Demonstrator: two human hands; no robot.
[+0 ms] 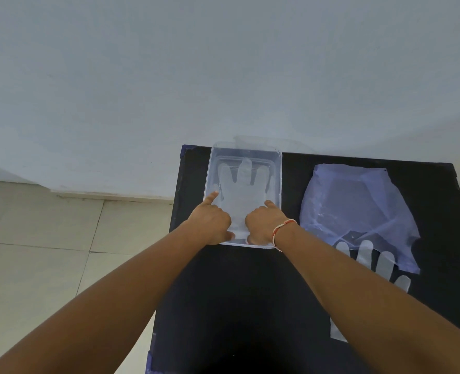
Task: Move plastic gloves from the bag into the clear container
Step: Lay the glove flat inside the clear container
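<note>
Left hand (210,222) and right hand (261,225): both curled with forefingers extended, pressing a flat glove (243,190) lying inside the container (279,184) on the black tabletop (237,292). Bag (358,209): lying just right of the container, with more glove fingers (385,261) sticking out at its near edge.

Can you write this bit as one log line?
hands: left, right flattening glove | container: glove inside | bag: another glove sticking out
</note>
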